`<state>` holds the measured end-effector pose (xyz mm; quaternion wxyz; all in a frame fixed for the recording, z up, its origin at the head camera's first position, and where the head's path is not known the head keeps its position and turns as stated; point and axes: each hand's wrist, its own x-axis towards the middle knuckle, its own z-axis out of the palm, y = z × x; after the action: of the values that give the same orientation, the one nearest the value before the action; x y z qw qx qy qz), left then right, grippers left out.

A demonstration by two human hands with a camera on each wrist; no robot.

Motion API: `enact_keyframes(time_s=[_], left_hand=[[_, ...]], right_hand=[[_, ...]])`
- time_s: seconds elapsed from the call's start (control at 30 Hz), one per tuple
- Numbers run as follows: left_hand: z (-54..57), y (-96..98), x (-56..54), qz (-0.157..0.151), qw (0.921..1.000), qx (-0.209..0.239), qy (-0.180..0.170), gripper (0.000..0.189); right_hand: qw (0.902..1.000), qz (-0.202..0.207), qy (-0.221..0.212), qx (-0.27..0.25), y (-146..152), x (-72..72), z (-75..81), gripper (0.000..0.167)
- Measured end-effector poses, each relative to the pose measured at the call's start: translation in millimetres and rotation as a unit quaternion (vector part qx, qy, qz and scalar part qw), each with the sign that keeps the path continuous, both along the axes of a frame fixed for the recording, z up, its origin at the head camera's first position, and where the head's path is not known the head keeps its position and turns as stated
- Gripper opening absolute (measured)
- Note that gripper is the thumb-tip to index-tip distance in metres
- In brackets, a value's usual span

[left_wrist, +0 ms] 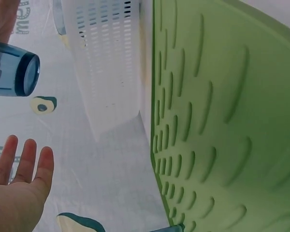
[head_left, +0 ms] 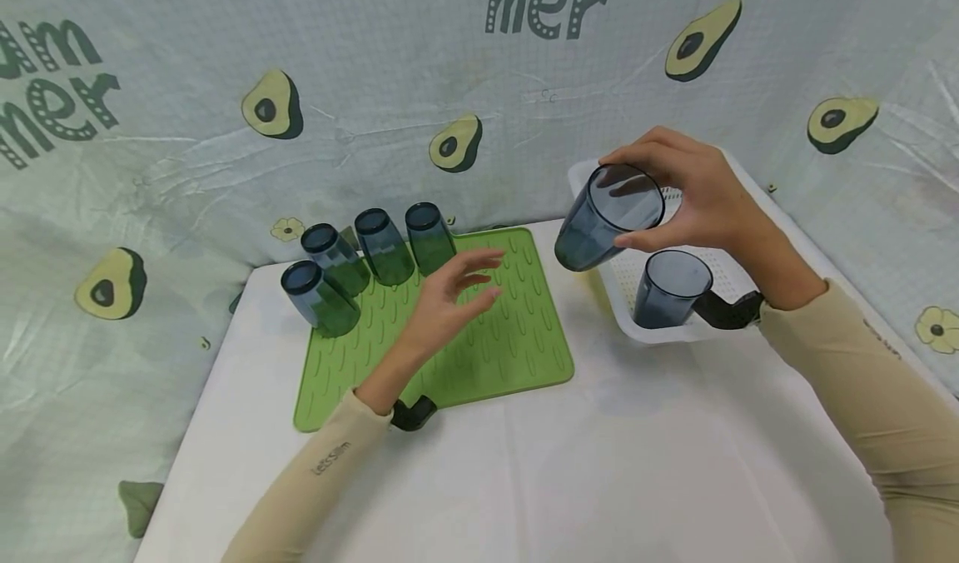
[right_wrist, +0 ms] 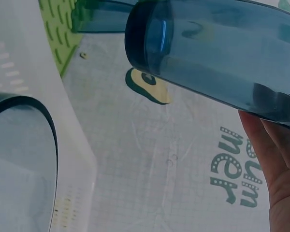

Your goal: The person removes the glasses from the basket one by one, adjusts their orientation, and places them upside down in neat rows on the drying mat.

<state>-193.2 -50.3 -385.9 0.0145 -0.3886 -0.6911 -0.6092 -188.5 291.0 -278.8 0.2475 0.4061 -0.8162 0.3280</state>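
My right hand (head_left: 693, 188) grips a blue-tinted drinking glass (head_left: 592, 226) near its rim, tilted with its mouth toward me, above the left edge of a white basket (head_left: 637, 326). In the right wrist view the same glass (right_wrist: 208, 53) shows its thick dark base. Another blue glass (head_left: 670, 292) stands mouth up in the basket. Over the green drying mat (head_left: 517, 330), my left hand (head_left: 449, 296) hovers with fingers spread and nothing in them. Several glasses (head_left: 385, 246) stand upside down along the mat's back and left edges.
The mat and basket sit on a white-covered table (head_left: 599, 463). Behind them hangs a pale curtain (head_left: 360, 47) printed with avocados, rising close at the back and both sides. In the left wrist view the basket (left_wrist: 111, 72) shows a slotted wall.
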Motion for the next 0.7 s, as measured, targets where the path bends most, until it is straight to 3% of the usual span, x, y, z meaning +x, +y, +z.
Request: enact_keyframes(time_s=[0.23, 0.47, 0.7], left_hand=[[-4.5, 21.4, -1.1, -0.008, 0.9993, 0.036, -0.013, 0.057], [-6.8, 39.0, -1.4, -0.019, 0.9977, 0.065, 0.003, 0.064], [-5.3, 49.8, -1.5, -0.014, 0.9969, 0.077, -0.010, 0.068]], right_hand=[[0.9979, 0.035, -0.030, -0.046, 2, 0.1, -1.9, 0.085], [0.9926, 0.080, -0.039, -0.082, 0, -2.2, -1.1, 0.079], [0.9944, 0.068, -0.030, -0.075, -2, -1.7, 1.1, 0.081]])
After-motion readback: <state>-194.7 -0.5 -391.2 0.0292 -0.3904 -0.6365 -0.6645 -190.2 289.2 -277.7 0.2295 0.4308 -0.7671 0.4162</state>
